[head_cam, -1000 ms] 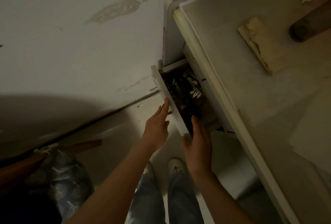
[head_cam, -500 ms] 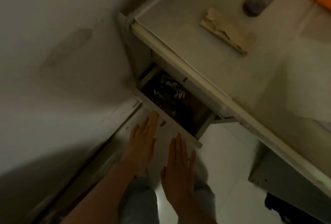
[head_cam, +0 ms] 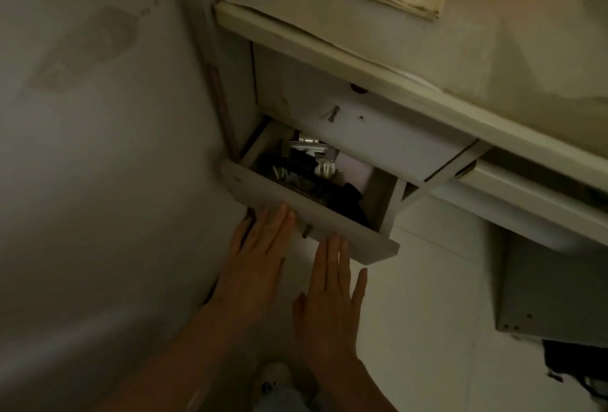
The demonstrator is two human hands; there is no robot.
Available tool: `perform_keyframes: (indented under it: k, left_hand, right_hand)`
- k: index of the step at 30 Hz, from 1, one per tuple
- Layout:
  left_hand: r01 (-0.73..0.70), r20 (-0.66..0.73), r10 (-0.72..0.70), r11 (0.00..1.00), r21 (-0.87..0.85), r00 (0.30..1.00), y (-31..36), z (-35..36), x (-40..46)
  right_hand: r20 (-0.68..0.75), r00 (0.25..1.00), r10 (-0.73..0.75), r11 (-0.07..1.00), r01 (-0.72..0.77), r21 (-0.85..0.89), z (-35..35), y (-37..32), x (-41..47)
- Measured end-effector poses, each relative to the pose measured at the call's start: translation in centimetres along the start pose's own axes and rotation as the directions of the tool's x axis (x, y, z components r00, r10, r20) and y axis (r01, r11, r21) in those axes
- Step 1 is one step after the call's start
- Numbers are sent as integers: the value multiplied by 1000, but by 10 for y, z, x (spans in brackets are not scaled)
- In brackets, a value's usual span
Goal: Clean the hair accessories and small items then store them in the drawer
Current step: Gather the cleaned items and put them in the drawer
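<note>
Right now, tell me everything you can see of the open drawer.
The drawer is the lower one of a pale desk, painted wood by its look, pulled partly out near the wall. A small knob sits on its front panel. Dark hair accessories, a white claw clip and a metallic piece lie inside. The left hand and right hand lie flat, fingertips against its front.

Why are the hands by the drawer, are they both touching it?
Touching: head view shows left hand fingertips on the drawer front. Right hand: cannot tell, fingertips meet its lower edge.
</note>
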State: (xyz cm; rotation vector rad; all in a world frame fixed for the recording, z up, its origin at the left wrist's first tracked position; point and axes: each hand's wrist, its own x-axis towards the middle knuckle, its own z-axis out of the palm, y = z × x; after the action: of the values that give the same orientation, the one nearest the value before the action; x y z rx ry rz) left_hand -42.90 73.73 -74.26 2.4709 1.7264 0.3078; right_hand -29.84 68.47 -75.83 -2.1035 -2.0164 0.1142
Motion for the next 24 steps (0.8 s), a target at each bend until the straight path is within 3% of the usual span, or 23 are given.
perform_keyframes:
  k: [12, 24]
  left_hand:
    - [-21, -54, 27, 993, 117, 998, -6, 12, 31]
    - [-5, 50, 3, 999, 53, 999, -4, 8, 82]
  right_hand:
    - [5, 998, 66, 997, -66, 37, 17, 12, 28]
    - [96, 990, 105, 993, -110, 44, 13, 24, 79]
